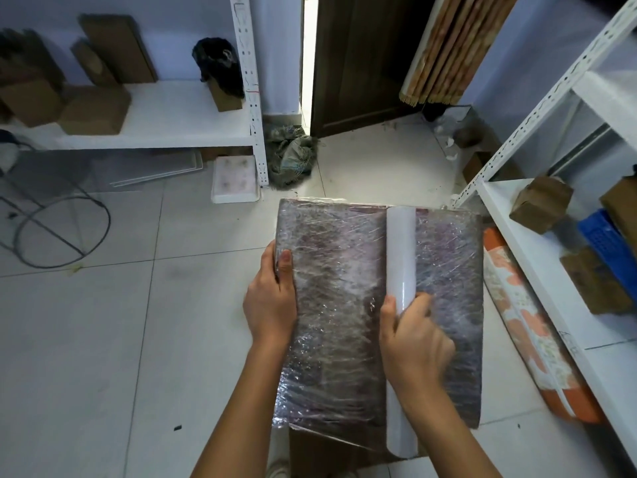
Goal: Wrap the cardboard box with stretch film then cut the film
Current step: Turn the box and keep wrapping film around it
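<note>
As we knelt over the cardboard box [331, 305] (already film-covered), our left hand [270, 305] gripped its edge, our right hand [415, 343] clasped the stretch film roll [400, 257]

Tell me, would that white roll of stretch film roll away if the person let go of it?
Probably. The stretch film roll is a smooth cylinder lying on the flat wrapped cardboard box, held only by the right hand. Its glossy surface looks slippery. The film already stuck to the box might check it somewhat.

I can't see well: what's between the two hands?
In the head view, only film-covered box top lies between the left hand and the right hand gripping the film roll.
</note>
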The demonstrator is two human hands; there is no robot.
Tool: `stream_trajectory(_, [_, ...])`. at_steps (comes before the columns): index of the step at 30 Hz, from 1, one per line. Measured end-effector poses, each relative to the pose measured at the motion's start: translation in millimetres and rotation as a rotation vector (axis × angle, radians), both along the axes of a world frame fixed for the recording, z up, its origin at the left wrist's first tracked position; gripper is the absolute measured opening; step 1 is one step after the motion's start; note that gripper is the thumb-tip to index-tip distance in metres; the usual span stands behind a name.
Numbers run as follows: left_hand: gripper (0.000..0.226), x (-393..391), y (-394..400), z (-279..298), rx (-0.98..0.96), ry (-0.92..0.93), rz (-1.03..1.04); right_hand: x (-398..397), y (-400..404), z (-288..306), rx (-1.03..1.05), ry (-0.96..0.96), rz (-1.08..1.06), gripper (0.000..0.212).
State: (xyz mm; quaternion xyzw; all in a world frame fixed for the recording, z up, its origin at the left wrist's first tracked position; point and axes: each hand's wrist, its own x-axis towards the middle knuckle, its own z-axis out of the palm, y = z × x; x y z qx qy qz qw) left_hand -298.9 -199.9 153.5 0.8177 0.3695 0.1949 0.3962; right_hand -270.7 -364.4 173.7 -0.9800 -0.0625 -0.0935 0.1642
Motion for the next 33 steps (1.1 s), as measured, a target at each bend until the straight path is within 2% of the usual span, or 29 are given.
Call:
stream_trajectory(3, [0.063, 2.5, -2.0, -1.6, 0.031, 0.001, -0.001, -0.1, 2.7, -1.4, -0.050, -0.080, -0.049, 0.042])
stream_trajectory(8, [0.066, 0.7, -0.4, -6.1, 0.040, 0.026, 0.002, -3.4, 8.9, -12.6, 0.000, -0.092, -0.110, 0.049])
stream_trajectory(11, [0.068, -0.3, -0.1, -3.0, 0.050, 0.165, 0.010, -7.8, 12.0, -14.6, 0.036, -0.053, -0.097, 0.047])
stream_trajectory(13, [0.063, -0.1, 1.5, -1.0, 0.234, 0.231, 0.053, -8.2, 8.2, -15.9, 0.047, -0.058, -0.081, 0.046])
stream_trajectory(15, [0.061, 5.1, -3.1, 6.0, 0.502, 0.156, -0.005, -6.3, 1.1, -16.8, 0.081, -0.050, -0.083, 0.041])
stream_trajectory(17, [0.061, 14.6, -19.9, 7.3, 0.738, 0.070, -0.274, -6.0, -4.7, -18.4, 0.085, -0.045, -0.087, 0.037])
stream_trajectory(19, [0.061, 23.1, -36.6, -0.6, 0.848, 0.049, -0.516, -7.7, -5.6, -19.0, 0.065, -0.039, -0.077, 0.039])
stream_trajectory(21, [0.061, 29.1, -37.5, -11.2, 0.859, 0.094, -0.583, -8.2, -2.9, -19.5, 0.073, -0.030, -0.068, 0.038])
stream_trajectory(23, [0.061, 29.6, -33.3, -15.8, 0.872, 0.138, -0.565, -5.7, -1.1, -19.3, 0.100, -0.020, -0.061, 0.038])
stream_trajectory(30, [0.059, 58.1, -53.2, 4.0, 0.826, -0.005, -0.564, -6.9, -4.6, -19.3, 0.117, 0.007, -0.072, 0.030])
stream_trajectory(33, [0.057, 66.1, -52.1, -1.5, 0.802, 0.007, -0.565, -4.5, -2.9, -16.5, 0.117, -0.009, -0.044, 0.034])
